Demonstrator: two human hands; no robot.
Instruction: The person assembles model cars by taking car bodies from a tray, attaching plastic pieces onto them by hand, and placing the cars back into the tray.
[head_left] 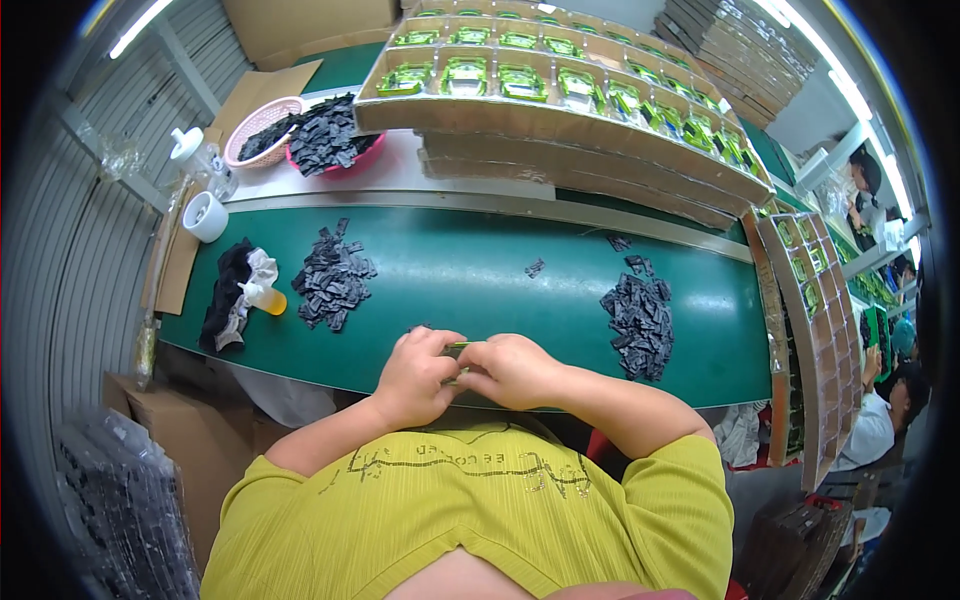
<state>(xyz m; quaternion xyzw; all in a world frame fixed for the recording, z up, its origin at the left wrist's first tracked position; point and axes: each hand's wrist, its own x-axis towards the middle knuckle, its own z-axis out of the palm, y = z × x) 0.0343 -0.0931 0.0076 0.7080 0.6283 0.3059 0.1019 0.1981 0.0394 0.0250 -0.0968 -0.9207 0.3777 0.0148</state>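
Close to the near edge of the green table [450, 240], my two hands meet around a small green plastic part [458, 346]. Only slivers of it show between the fingers. My left hand [413, 378] is closed on its left side, and my right hand [512, 370] pinches it from the right. A bit of something dark peeks out beyond the left fingertips. A heap of small black pieces [335, 282] lies on the table to the left, and another black heap [640, 325] to the right. Two or so loose black pieces [534, 267] lie between them.
Divided cardboard trays [600, 115] of green parts are stacked at the back; another divided tray [825, 330] leans at the right. Pink baskets [262, 130] of black pieces stand back left. A bottle with orange liquid [265, 298], dark cloth [227, 295] and white cup [205, 217] sit left.
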